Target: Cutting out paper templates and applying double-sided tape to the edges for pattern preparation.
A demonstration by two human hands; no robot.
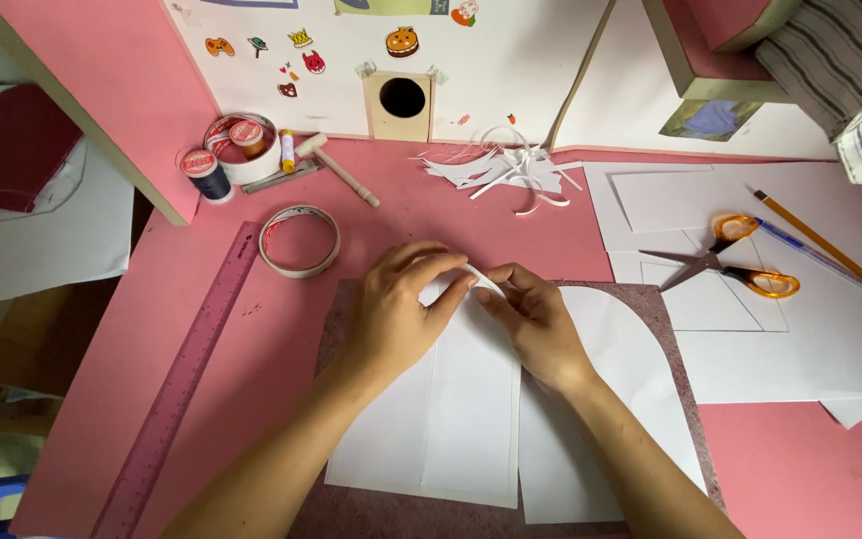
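Note:
My left hand (398, 309) and my right hand (533, 324) meet over a white paper sheet (456, 419) that lies on a mottled mauve mat (665, 329). Both hands pinch a thin white paper strip (482, 282) at the sheet's top edge, fingertips close together. A second white piece with a rounded top (621, 369) lies to the right of the sheet, partly under my right forearm.
Orange-handled scissors (730, 262), a pencil (818, 243) and a pen (810, 255) rest on white sheets at right. A tape ring (298, 241), purple ruler (184, 377), thread spool (207, 175), small wooden mallet (336, 168) and paper scraps (506, 170) lie on the pink desk.

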